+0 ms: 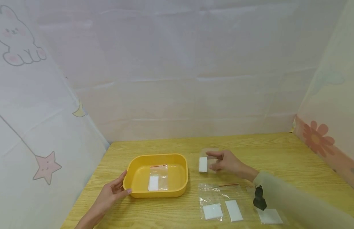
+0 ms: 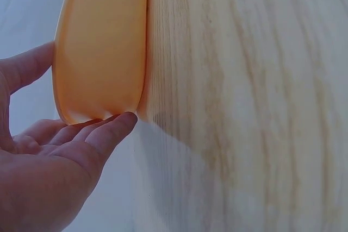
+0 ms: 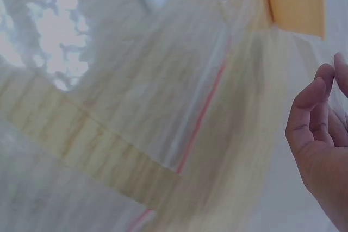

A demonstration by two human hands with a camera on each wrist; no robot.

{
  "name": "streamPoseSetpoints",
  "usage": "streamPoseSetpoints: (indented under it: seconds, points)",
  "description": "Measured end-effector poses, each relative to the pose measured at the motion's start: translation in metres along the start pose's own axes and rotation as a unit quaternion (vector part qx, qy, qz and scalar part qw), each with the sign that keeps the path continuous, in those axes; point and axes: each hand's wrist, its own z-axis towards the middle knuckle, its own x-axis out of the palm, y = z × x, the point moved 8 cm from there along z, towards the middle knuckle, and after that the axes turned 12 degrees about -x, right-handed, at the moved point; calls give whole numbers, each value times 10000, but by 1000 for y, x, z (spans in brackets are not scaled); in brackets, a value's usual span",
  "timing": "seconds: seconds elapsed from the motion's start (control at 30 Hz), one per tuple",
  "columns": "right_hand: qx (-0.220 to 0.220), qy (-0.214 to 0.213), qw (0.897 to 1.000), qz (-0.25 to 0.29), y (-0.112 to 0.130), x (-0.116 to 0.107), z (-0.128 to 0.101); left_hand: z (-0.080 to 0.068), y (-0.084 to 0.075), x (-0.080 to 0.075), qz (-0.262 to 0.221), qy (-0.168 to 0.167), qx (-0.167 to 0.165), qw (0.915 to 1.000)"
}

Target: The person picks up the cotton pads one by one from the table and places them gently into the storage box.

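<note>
Your right hand pinches a clear zip bag with a white pad inside, lifted above the desk just right of the yellow tray. One bagged pad already lies in the tray; by my judgement three or so pads remain on the desk. Your left hand rests open-fingered against the tray's near corner.
</note>
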Motion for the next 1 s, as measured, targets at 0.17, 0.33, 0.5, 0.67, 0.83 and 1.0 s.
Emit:
streamPoseSetpoints:
  seconds: [0.17,0.33,0.5,0.67,0.83,1.0]
  points:
    - [-154,101,9998,40,18,-2,4,0,0,1,-48,14,32,10000]
    - [-203,252,9994,94,35,1,12,0,-1,1,-62,22,55,10000]
    - [-226,449,9987,62,50,13,22,-1,-1,1,-46,24,35,10000]
    - [-203,630,9977,146,63,31,34,0,0,1,-61,64,28,10000]
    - [-150,760,9967,258,71,51,49,1,0,0,-96,77,28,9999]
    - [-105,885,9951,437,75,73,62,1,0,0,-93,55,90,9999]
